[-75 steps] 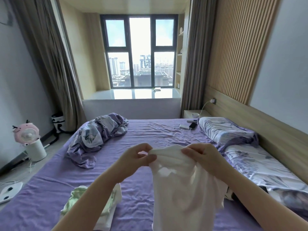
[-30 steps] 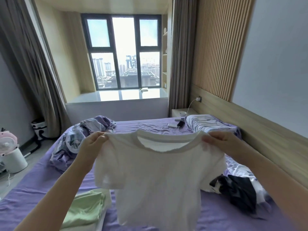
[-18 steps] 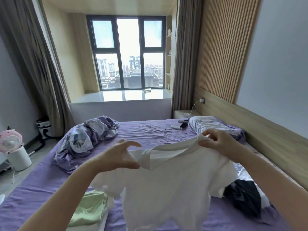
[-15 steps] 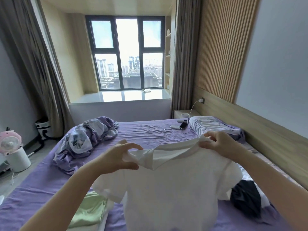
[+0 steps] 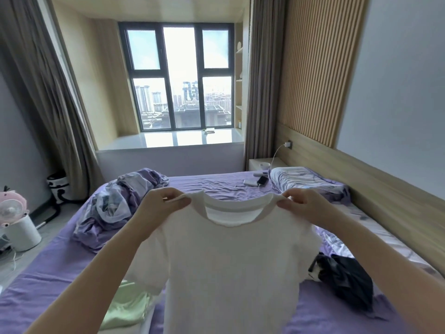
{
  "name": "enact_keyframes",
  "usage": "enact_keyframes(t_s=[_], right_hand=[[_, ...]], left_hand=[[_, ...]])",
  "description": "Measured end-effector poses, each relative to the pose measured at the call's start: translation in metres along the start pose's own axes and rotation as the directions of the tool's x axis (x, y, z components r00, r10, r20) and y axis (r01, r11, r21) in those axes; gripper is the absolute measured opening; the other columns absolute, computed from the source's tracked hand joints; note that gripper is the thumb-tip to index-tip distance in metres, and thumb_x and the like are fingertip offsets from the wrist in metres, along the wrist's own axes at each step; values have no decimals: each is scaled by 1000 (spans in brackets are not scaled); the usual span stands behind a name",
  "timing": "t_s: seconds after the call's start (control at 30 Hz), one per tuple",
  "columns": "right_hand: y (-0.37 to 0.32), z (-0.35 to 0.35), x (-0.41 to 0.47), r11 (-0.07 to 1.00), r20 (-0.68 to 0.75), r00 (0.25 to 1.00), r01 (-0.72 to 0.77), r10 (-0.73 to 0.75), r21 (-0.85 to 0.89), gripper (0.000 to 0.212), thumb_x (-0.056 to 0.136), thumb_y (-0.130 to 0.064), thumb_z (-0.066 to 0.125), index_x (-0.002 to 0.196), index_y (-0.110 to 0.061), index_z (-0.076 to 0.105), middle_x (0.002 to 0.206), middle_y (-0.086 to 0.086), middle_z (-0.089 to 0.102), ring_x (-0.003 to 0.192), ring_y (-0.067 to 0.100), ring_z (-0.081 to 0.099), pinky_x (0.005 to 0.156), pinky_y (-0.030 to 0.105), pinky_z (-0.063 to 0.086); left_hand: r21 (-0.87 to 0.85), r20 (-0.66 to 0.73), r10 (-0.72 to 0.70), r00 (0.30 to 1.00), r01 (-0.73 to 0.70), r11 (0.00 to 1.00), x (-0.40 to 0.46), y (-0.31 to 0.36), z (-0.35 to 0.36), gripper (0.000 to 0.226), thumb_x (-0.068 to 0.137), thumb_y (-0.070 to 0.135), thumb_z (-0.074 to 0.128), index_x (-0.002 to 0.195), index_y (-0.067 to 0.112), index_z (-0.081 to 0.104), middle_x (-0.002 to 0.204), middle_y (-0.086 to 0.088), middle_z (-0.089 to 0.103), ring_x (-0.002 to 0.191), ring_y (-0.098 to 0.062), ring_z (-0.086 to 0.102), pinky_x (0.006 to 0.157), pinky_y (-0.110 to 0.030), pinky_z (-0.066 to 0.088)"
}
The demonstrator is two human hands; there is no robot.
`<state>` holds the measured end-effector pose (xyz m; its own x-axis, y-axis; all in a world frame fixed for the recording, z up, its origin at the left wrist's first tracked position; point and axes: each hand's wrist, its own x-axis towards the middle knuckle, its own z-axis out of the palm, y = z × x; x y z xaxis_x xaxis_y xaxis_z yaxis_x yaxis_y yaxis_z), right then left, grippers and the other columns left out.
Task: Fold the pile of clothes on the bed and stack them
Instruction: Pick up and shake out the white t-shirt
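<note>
White T-shirt [image 5: 231, 261] held up at centre, above purple bed [image 5: 204, 186], hanging flat. Left hand [image 5: 160, 204] pinching collar-shoulder at 10 o'clock, right hand [image 5: 302, 206] pinching opposite shoulder at 2 o'clock, hands apart. Folded green garment [image 5: 125, 307] on bed at 7 o'clock. Dark garment [image 5: 346, 278] at 4 o'clock. Crumpled purple bedding [image 5: 120, 206] at 10 o'clock.

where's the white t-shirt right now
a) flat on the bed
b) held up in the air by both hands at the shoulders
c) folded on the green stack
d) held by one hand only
b: the left hand and right hand each pinch the t-shirt beside the collar, and it hangs open above the bed.
</note>
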<state>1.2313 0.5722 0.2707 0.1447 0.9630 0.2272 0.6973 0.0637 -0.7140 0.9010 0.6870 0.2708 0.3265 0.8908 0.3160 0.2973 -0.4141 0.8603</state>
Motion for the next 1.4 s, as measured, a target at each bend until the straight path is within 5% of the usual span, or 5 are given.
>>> enact_keyframes(t_s=[0.1, 0.23, 0.53, 0.97, 1.4], right_hand=[[0, 3, -3, 996, -52, 999, 14, -9, 85, 10, 91, -23, 59, 89, -24, 69, 77, -2, 65, 68, 7, 56, 63, 14, 41], [11, 20, -3, 960, -59, 998, 21, -39, -280, 22, 93, -25, 56, 109, -15, 69, 95, 1, 70, 86, 12, 61, 66, 13, 34], [8, 25, -25, 958, -140, 975, 135, -174, -255, 19, 93, -20, 56, 107, -13, 67, 90, 0, 68, 81, 13, 60, 68, 6, 37], [7, -18, -50, 953, 238, 966, -164, 102, 254, 22, 70, -33, 70, 77, -12, 71, 61, -1, 64, 55, 7, 54, 50, 15, 44], [199, 137, 16, 926, 499, 816, -113, 293, -359, 14, 92, -23, 57, 97, -14, 66, 93, 2, 63, 83, 15, 55, 64, 18, 40]], left_hand=[[-9, 0, -57, 998, 57, 998, -2, -1, -4, 15, 76, 27, 77, 74, 13, 73, 65, 1, 60, 63, -9, 51, 62, -26, 40], [44, 29, -45, 999, 44, 998, -10, -8, -4, 19, 79, 35, 75, 76, 16, 74, 66, 0, 55, 64, -11, 47, 64, -29, 37], [264, -41, 116, 992, -101, 959, -33, -17, -1, 23, 90, 36, 59, 82, 15, 65, 74, -2, 65, 65, -10, 53, 65, -16, 40], [18, 587, -260, 766, 309, 951, -62, 30, -33, 44, 65, 57, 72, 77, 16, 62, 71, -4, 64, 60, -15, 61, 50, -24, 51], [561, 231, -486, 843, 292, 774, -38, -202, 109, 11, 91, 24, 60, 88, 16, 66, 77, -1, 59, 74, -18, 54, 60, -27, 34]])
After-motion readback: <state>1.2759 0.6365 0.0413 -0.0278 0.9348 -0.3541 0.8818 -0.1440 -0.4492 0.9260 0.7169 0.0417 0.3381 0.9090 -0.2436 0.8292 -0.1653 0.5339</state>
